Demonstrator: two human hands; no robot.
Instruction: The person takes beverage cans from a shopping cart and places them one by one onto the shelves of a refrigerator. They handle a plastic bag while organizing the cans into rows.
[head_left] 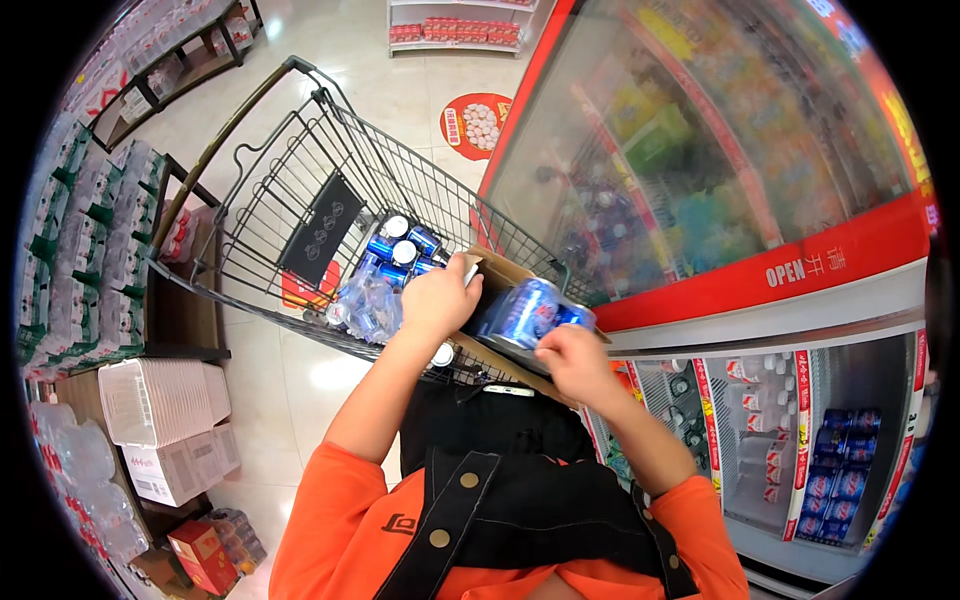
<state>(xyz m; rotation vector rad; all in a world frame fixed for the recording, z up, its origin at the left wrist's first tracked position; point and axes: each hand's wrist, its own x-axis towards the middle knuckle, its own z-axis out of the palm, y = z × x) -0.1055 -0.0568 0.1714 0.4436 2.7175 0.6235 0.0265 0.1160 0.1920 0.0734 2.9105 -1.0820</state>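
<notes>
L hand [440,300] clasped on box [503,264] edge, R hand [580,364] curled, grip unclear — blue cans [528,312] btwn

The person's short orange sleeves [340,490] end well behind the left hand [440,302] and right hand [578,362] (a dark mark [398,522] sits on the left side); the pale-stitched black apron [540,545] has brass-coloured buttons [469,481].
</notes>
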